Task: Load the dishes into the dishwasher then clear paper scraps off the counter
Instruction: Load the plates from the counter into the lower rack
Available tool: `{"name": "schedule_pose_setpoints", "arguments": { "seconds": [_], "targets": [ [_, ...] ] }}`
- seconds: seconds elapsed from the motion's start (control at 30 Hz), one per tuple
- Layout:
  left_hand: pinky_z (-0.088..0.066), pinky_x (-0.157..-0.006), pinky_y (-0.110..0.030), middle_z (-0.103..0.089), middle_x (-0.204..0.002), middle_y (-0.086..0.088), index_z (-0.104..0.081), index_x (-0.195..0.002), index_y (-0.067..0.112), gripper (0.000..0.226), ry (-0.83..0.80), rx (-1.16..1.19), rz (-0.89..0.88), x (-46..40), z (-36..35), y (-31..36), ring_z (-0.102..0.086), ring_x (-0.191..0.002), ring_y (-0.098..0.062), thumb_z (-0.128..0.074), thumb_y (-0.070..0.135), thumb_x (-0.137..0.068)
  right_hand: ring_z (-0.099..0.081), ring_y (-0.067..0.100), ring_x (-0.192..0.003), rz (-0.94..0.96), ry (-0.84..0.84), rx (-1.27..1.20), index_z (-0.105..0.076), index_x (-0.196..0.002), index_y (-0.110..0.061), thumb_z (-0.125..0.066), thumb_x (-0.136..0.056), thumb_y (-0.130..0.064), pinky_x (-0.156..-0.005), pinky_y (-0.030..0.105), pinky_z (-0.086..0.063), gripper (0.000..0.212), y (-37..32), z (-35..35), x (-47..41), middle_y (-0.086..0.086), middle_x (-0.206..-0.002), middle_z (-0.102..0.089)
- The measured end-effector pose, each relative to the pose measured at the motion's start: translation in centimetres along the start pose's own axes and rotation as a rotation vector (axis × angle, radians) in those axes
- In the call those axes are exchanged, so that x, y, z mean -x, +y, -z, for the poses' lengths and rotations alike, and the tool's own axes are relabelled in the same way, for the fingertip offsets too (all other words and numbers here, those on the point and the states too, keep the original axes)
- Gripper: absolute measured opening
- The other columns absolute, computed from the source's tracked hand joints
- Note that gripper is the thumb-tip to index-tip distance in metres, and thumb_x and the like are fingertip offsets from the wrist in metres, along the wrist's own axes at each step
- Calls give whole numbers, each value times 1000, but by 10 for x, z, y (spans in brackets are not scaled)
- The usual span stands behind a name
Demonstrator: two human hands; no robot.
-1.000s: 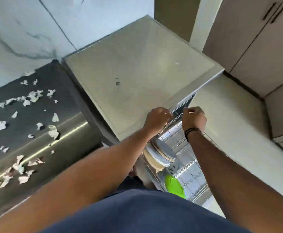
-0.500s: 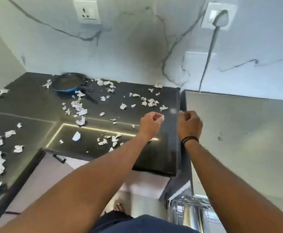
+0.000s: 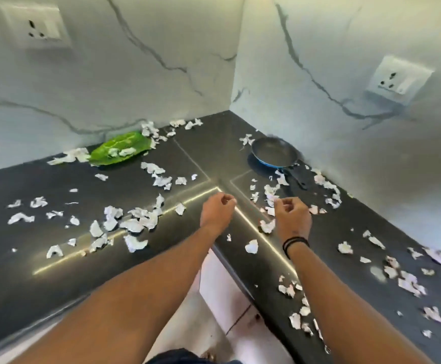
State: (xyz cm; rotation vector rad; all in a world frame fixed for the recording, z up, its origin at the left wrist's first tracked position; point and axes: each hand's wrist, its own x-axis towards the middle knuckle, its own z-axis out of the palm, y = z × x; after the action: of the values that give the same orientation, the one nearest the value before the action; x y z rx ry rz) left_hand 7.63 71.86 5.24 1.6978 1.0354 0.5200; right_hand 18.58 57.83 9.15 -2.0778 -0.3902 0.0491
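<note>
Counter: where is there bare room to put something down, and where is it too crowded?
Bare: the near-left counter below the light streak, and the back corner between the green plate and the pan. Crowded: paper scraps left of the hands and along the right wall.

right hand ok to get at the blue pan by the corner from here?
Probably yes: the right hand hovers empty over the counter, and only loose paper scraps lie between it and the blue pan.
</note>
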Motion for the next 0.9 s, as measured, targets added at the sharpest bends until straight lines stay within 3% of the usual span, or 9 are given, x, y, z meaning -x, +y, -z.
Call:
{"name": "schedule_pose_setpoints", "arguments": {
  "seconds": [0.13, 0.2, 0.3, 0.4, 0.47, 0.57, 0.67, 0.77, 0.9],
  "targets": [
    [-59, -85, -44, -75, -87, 4, -67, -84, 33, 4, 170, 20, 89, -22, 65, -34, -72, -86, -20, -64, 34, -86, -65, 25, -83, 75, -165, -5, -62, -81, -24, -67, -86, -35, -81, 37, -52, 13, -33, -71, 6, 2, -80, -69],
    [-59, -81, -38, -74, -84, 8, -68, -83, 33, 5, 255, 25, 123, -24, 96, -42, -71, -83, -17, -64, 33, -86, -65, 26, -84, 106, -256, 16, -64, -85, -23, -64, -86, -37, -81, 38, -54, 14, -46, -102, 11, 4, -84, -70],
    [-51, -70, -26, -69, -81, 11, -70, -96, 26, 8, 349, -33, 144, -27, 143, -47, -67, -79, -13, -63, 28, -92, -64, 27, -83, 172, -387, 22, -61, -82, -22, -62, -88, -35, -80, 45, -56, 14, -65, -142, 19, 5, -83, -68],
    [-51, -76, -27, -68, -90, 8, -71, -105, 21, 17, 391, -121, 170, -39, 191, -57, -67, -89, -14, -67, 29, -91, -63, 27, -88, 222, -468, 24, -65, -86, -20, -63, -89, -30, -79, 35, -51, 10, -91, -180, 26, 6, -89, -68],
    [-50, -83, -28, -68, -102, 3, -70, -113, 18, 29, 387, -194, 204, -51, 221, -68, -65, -98, -17, -73, 31, -88, -63, 25, -90, 243, -525, 10, -66, -88, -21, -62, -88, -29, -76, 29, -46, 9, -108, -203, 28, 4, -90, -68],
    [-49, -89, -30, -66, -119, -3, -66, -126, 14, 54, 377, -253, 274, -68, 260, -84, -63, -105, -18, -84, 35, -79, -63, 21, -88, 266, -613, -28, -66, -90, -21, -61, -86, -32, -78, 31, -51, 13, -126, -242, 30, 4, -91, -68],
    [-50, -93, -35, -64, -129, -4, -63, -132, 13, 74, 267, -382, 395, -87, 285, -104, -62, -114, -23, -92, 40, -70, -62, 17, -83, 295, -664, -39, -66, -93, -19, -62, -89, -35, -71, 28, -47, 16, -141, -275, 32, 4, -91, -68],
    [-54, -80, -36, -67, -115, -7, -70, -111, 12, 70, 116, -623, 474, -103, 290, -119, -63, -109, -29, -96, 48, -57, -62, 17, -80, 282, -708, -68, -64, -89, -19, -64, -90, -31, -72, 29, -49, 13, -149, -305, 31, 3, -86, -67],
    [-56, -80, -38, -68, -104, -7, -72, -106, 13, 73, 154, -692, 472, -120, 294, -129, -63, -107, -29, -98, 52, -49, -70, 22, -79, 98, -823, -86, -67, -84, -20, -63, -78, -45, -80, 40, -58, 26, -149, -355, 24, 0, -79, -72]
  ]
}}
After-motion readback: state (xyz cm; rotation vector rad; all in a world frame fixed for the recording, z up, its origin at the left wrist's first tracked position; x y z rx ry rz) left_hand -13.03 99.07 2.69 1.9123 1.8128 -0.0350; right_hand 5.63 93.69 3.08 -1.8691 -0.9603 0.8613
